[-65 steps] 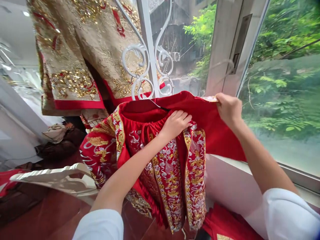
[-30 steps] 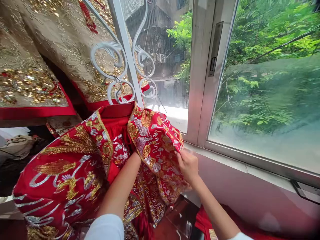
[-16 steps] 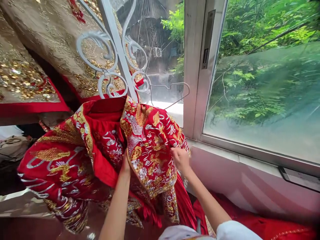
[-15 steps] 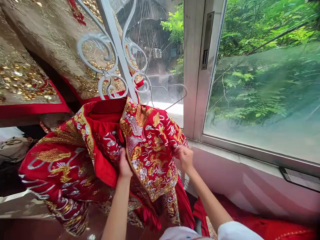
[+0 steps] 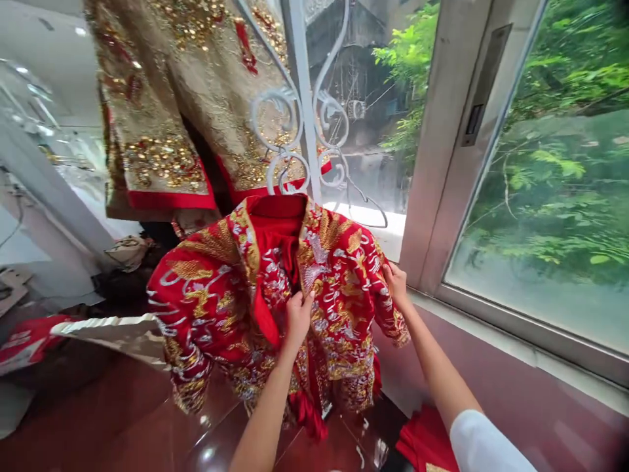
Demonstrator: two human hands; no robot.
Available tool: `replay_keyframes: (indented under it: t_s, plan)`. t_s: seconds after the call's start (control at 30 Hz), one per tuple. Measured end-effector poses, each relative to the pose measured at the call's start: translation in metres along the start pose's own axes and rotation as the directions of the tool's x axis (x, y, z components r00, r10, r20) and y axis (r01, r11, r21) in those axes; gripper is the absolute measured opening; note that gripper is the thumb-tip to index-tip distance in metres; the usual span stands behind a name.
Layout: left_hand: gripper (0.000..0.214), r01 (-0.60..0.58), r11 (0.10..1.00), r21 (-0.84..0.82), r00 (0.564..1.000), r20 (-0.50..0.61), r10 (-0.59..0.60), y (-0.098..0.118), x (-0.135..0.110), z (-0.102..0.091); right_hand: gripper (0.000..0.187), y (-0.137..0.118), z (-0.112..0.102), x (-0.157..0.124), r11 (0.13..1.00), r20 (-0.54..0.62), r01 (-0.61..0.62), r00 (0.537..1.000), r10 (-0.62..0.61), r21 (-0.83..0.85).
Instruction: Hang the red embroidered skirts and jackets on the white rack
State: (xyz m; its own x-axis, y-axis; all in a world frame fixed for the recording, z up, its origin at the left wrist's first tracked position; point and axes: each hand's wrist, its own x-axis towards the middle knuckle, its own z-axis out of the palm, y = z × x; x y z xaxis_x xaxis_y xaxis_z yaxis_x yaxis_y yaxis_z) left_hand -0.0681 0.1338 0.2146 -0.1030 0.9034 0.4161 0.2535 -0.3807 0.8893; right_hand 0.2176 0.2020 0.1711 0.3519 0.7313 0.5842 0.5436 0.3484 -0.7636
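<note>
A red jacket (image 5: 344, 288) with gold and silver embroidery hangs upright from the white scrolled metal stand (image 5: 303, 105). Its front hangs partly apart, and a red embroidered inner piece (image 5: 276, 278) shows between the edges. My left hand (image 5: 299, 316) is closed on the jacket's front edge at chest height, thumb on the outer face. Over at the window side, my right hand (image 5: 396, 282) has its fingers curled on the upper part of the sleeve (image 5: 384, 292). That sleeve hangs down with its cuff below my hand.
Behind the stand hang beige sequinned garments (image 5: 167, 157) with red hems. A wire hanger (image 5: 368, 208) hangs beside the jacket. The window frame (image 5: 447, 144) and sill (image 5: 472, 328) bound the right side. Red cloth (image 5: 426, 439) lies low at right.
The view has turned left and back, showing more room. The sleeve by the window now hangs out beside the jacket. My left hand has gone from inside the opening to gripping the front edge.
</note>
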Motion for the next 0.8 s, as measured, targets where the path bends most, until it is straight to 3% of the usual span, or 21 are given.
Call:
replay_keyframes:
  t_s: [0.1, 0.17, 0.2, 0.23, 0.27, 0.3, 0.33, 0.4, 0.43, 0.5, 0.57, 0.63, 0.7, 0.77, 0.8]
  plan:
    - [0.030, -0.096, 0.981, 0.168, 0.994, 0.060, 0.087, 0.024, -0.016, -0.017, 0.053, -0.009, 0.001, -0.009, 0.993, -0.037, 0.026, 0.999, -0.031, -0.114]
    - [0.027, -0.253, 0.931, 0.263, 0.965, 0.004, 0.261, 0.055, -0.022, -0.046, 0.043, -0.030, 0.002, -0.017, 0.955, -0.198, 0.121, 0.964, -0.178, -0.270]
    - [0.026, -0.351, 0.875, 0.334, 0.920, -0.048, 0.388, 0.072, -0.020, -0.064, 0.036, -0.047, 0.003, -0.021, 0.920, -0.274, 0.202, 0.913, -0.301, -0.337]
    - [0.024, -0.443, 0.784, 0.435, 0.846, -0.088, 0.526, 0.090, -0.014, -0.082, 0.029, -0.067, 0.006, -0.023, 0.873, -0.314, 0.314, 0.842, -0.438, -0.373]
    - [0.022, -0.491, 0.682, 0.543, 0.769, -0.098, 0.632, 0.108, -0.003, -0.100, 0.023, -0.089, 0.009, -0.023, 0.815, -0.311, 0.446, 0.768, -0.561, -0.369]
    - [0.023, -0.485, 0.591, 0.644, 0.722, -0.087, 0.687, 0.124, 0.011, -0.116, 0.019, -0.114, 0.014, -0.020, 0.741, -0.260, 0.587, 0.698, -0.667, -0.327]
    - [0.028, -0.442, 0.523, 0.729, 0.714, -0.067, 0.697, 0.137, 0.028, -0.129, 0.020, -0.139, 0.019, -0.013, 0.660, -0.184, 0.707, 0.634, -0.751, -0.256]
    - [0.044, -0.398, 0.462, 0.793, 0.776, 0.023, 0.631, 0.155, 0.062, -0.147, 0.028, -0.185, 0.031, 0.009, 0.585, -0.026, 0.797, 0.588, -0.808, -0.150]
    - [0.048, -0.415, 0.456, 0.787, 0.820, 0.106, 0.563, 0.160, 0.077, -0.150, 0.033, -0.203, 0.037, 0.023, 0.601, 0.013, 0.787, 0.608, -0.794, -0.141]
    - [0.050, -0.435, 0.481, 0.762, 0.873, 0.225, 0.433, 0.162, 0.096, -0.151, 0.038, -0.226, 0.048, 0.051, 0.691, 0.057, 0.704, 0.706, -0.706, -0.166]
    - [0.046, -0.410, 0.515, 0.753, 0.897, 0.228, 0.379, 0.159, 0.105, -0.147, 0.038, -0.234, 0.054, 0.074, 0.769, 0.139, 0.613, 0.790, -0.597, -0.182]
    - [0.041, -0.373, 0.568, 0.733, 0.908, 0.162, 0.387, 0.156, 0.111, -0.146, 0.031, -0.232, 0.056, 0.087, 0.815, 0.220, 0.550, 0.831, -0.511, -0.182]
    - [0.037, -0.353, 0.685, 0.637, 0.930, 0.158, 0.332, 0.153, 0.121, -0.147, 0.030, -0.228, 0.054, 0.093, 0.847, 0.233, 0.502, 0.857, -0.460, -0.175]
    - [0.037, -0.278, 0.851, 0.445, 0.948, 0.271, 0.168, 0.149, 0.137, -0.150, 0.035, -0.227, 0.048, 0.097, 0.867, 0.196, 0.472, 0.876, -0.440, -0.160]
    - [0.037, -0.194, 0.918, 0.346, 0.933, 0.353, 0.065, 0.147, 0.145, -0.151, 0.039, -0.228, 0.045, 0.100, 0.871, 0.183, 0.466, 0.880, -0.437, -0.158]
